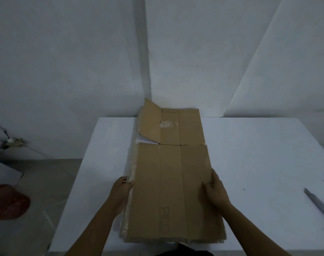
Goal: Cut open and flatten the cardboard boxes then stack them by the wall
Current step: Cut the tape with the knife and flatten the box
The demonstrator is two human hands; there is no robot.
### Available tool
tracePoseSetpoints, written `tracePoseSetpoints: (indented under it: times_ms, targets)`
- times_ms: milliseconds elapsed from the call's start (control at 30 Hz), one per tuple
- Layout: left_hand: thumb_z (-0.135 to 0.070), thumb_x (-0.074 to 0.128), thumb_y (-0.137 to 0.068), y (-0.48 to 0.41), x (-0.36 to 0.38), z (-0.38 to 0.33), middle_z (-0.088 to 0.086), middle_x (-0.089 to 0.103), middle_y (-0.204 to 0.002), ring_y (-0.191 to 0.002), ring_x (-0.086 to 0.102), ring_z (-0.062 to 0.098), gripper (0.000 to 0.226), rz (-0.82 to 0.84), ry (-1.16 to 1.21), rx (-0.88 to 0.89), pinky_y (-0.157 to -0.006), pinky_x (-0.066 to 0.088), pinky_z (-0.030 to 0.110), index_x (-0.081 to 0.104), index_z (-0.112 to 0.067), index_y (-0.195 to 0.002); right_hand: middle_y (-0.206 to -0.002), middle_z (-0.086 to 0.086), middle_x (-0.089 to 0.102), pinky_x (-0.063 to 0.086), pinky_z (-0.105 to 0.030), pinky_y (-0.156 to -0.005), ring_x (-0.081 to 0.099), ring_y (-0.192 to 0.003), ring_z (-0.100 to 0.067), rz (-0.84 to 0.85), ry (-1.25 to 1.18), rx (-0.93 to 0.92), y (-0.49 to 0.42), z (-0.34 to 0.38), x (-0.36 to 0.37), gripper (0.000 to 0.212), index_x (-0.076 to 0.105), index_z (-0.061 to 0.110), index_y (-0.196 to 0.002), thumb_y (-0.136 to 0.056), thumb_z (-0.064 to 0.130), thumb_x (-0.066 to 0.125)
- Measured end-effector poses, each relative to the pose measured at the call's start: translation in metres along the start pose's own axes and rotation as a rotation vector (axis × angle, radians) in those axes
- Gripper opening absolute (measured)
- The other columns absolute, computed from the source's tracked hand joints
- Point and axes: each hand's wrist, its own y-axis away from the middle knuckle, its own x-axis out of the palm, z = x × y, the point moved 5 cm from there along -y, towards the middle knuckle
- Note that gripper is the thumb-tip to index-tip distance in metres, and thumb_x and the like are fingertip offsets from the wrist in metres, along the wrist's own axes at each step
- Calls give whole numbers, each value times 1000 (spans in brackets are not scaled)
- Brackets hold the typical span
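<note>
On table (259, 154), flattened boxes (173, 182), slim tool (318, 204) to right, wall (83, 52) behind

Bare workrm, plain white walls (65, 52), white table (249, 154), concrete floor (46, 172)

red object (9, 201) on floor beside white table (259, 154)

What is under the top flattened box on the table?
More flattened cardboard layers show under the top box at its left and near edges; a white sheet shows at the flap gap. Their count and the table beneath are hidden.
</note>
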Motion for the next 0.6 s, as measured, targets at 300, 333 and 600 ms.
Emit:
tracePoseSetpoints:
  times_ms: [300,333,600]
  targets:
    - [-15,55,-97,2,5,2,12,42,-142,-129,43,36,44,-179,-657,250,-100,42,47,48,-15,-140,-165,-9,19,27,-45,-118,29,-148,-33,40,87,100,-6,0,7,69,0,16,-160,-106,21,43]
    - [-17,50,-100,0,8,4,10,37,-150,-135,38,34,50,-128,-681,246,-107,38,47,39,-17,-149,-166,-9,18,27,-46,-118,28,-148,-33,46,92,116,-6,0,9,69,-1,16,-160,-106,20,42]
    - [-20,42,-105,-10,20,2,12,11,-165,-149,22,32,67,27,-578,173,-117,25,44,4,-15,-159,-166,-8,19,27,-48,-119,28,-148,-32,72,42,161,-9,1,6,70,-1,18,-160,-106,22,43]
